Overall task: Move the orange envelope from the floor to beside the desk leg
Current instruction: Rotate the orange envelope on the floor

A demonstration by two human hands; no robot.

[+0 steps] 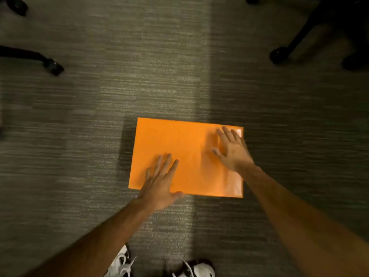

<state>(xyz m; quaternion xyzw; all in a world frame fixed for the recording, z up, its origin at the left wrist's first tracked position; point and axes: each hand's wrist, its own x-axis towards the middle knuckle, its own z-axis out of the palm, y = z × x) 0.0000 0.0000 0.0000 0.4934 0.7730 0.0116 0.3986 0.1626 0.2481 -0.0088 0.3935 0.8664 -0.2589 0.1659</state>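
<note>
The orange envelope (185,148) lies flat on the grey carpet, in the middle of the head view. My left hand (159,182) is spread over its near left edge, fingers apart, thumb at the near border. My right hand (231,148) is spread over its right part, fingers reaching toward the far right corner. Both hands are above or on the envelope; I cannot tell whether they touch it. Neither hand grips anything. No desk leg is in view.
Black office-chair legs with casters stand at the far left (53,65) and far right (279,53). My white shoes (199,269) are at the bottom edge. A lighter strip of carpet (201,56) runs away from me above the envelope.
</note>
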